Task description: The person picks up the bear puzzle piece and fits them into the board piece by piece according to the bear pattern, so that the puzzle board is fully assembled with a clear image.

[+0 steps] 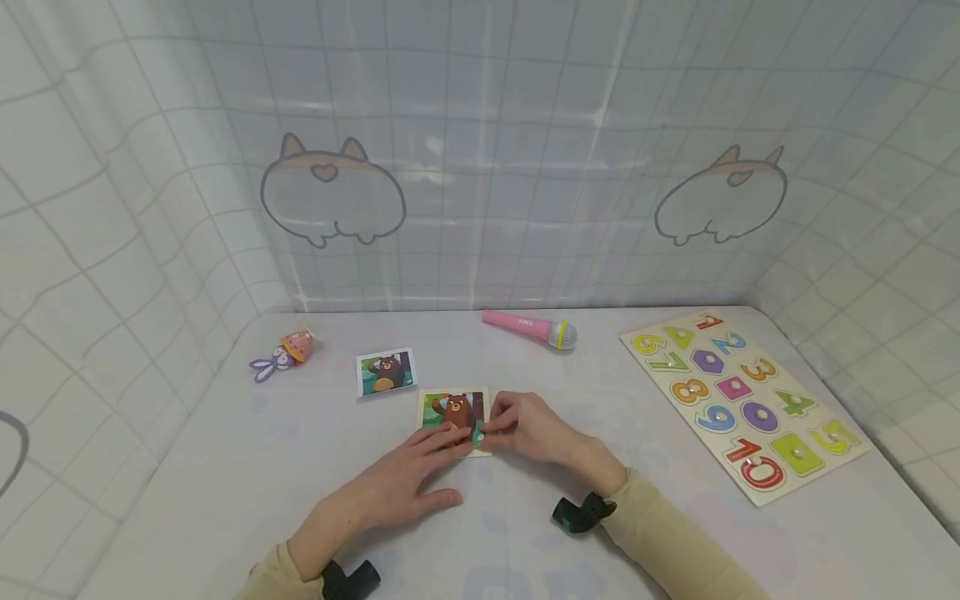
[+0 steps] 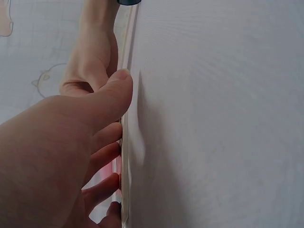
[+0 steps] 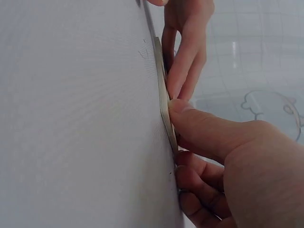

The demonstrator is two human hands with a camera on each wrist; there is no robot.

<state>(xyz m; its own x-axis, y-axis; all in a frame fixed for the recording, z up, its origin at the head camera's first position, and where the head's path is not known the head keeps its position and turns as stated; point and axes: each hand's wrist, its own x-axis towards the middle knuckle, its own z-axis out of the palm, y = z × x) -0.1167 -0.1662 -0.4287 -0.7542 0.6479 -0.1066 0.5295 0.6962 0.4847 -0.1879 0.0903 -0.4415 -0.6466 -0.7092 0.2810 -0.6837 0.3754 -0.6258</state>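
A small square bear puzzle [image 1: 454, 405] in a pale wooden frame lies on the table before me. My left hand [image 1: 393, 483] rests on it with nearly straight fingers spread across the lower part of the bear; its thumb points out over the tablecloth. At the puzzle's right edge, my right hand [image 1: 534, 427] pinches with curled fingers and thumb. In the right wrist view that thumb [image 3: 190, 114] presses on the frame's edge [image 3: 161, 90]. Whether a loose piece is between the fingers is hidden. Just beyond, to the left, lies a matching bear picture card [image 1: 386, 373].
A pink toy microphone [image 1: 525, 325] lies near the back wall. On the right is a wooden number-and-shape board [image 1: 652, 354] with knobbed pieces. A small purple rabbit toy [image 1: 281, 358] with an orange-pink top lies at the far left. Tiled sheeting surrounds the table [image 1: 225, 467].
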